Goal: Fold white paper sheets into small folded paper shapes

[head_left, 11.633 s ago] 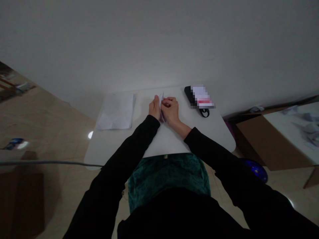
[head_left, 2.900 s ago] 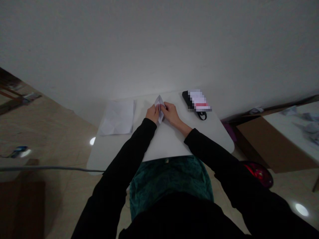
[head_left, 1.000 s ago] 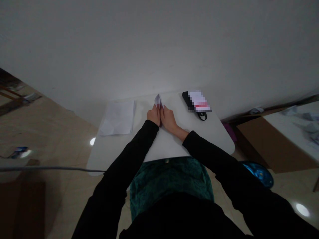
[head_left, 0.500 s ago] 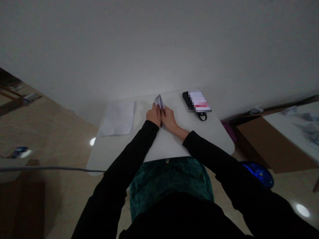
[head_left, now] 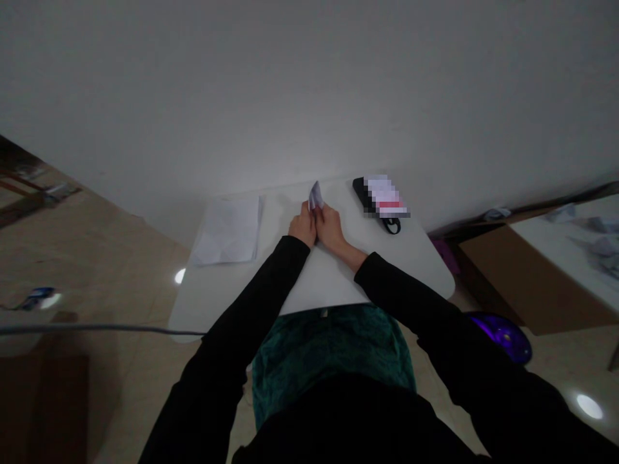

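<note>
A small folded white paper (head_left: 315, 195) stands up between my two hands near the back middle of the white table (head_left: 333, 283). My left hand (head_left: 303, 227) pinches its lower left part. On the right side, my right hand (head_left: 329, 227) grips the same paper, its fingers bent and touching those of the other hand. The paper's lower end is hidden by the fingers. To the left lies a stack of white sheets (head_left: 227, 230), apart from both hands.
A black case (head_left: 362, 192) with a strap and a blurred-out item on top lies at the table's back right. A wall (head_left: 290, 96) rises behind. At the right is another table (head_left: 590, 238) with crumpled papers. A grey cable (head_left: 106, 328) runs at the left.
Both hands and the folded paper have shifted slightly to the right. The paper's top now looks narrower and more upright. The glowing round object on the floor has turned from blue to purple.
</note>
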A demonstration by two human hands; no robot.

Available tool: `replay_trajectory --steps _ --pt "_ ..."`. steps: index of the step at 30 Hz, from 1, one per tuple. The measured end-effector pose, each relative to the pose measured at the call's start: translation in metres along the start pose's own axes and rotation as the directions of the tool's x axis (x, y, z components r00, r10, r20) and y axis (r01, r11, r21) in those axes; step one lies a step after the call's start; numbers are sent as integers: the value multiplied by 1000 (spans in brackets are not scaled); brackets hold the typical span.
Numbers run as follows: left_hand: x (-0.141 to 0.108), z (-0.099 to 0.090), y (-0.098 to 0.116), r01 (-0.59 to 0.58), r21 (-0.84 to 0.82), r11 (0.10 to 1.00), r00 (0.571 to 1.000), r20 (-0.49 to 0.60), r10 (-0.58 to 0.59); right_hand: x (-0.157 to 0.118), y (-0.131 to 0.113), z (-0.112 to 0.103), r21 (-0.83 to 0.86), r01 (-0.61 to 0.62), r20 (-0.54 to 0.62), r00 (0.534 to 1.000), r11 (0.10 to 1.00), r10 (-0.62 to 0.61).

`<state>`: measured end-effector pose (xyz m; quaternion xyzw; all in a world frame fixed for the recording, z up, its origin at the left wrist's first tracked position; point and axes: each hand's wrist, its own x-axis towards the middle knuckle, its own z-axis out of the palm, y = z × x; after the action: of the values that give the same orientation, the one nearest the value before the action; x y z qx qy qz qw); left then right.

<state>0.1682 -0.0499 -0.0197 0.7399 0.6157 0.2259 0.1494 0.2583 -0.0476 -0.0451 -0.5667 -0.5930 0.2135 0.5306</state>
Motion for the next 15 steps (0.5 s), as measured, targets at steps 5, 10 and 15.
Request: replay_trajectory --steps 5,10,15 --pt "-3 4 2 -25 -128 991 1000 14 27 1 1 -2 115 18 -75 997 993 -9" --pt "1 -1 -6 -59 -236 970 991 -135 27 5 1 -5 175 -2 15 1000 985 -1" --pt "15 -8 -17 -68 -488 870 954 -287 -87 9 -5 -9 282 8 180 982 959 -61"
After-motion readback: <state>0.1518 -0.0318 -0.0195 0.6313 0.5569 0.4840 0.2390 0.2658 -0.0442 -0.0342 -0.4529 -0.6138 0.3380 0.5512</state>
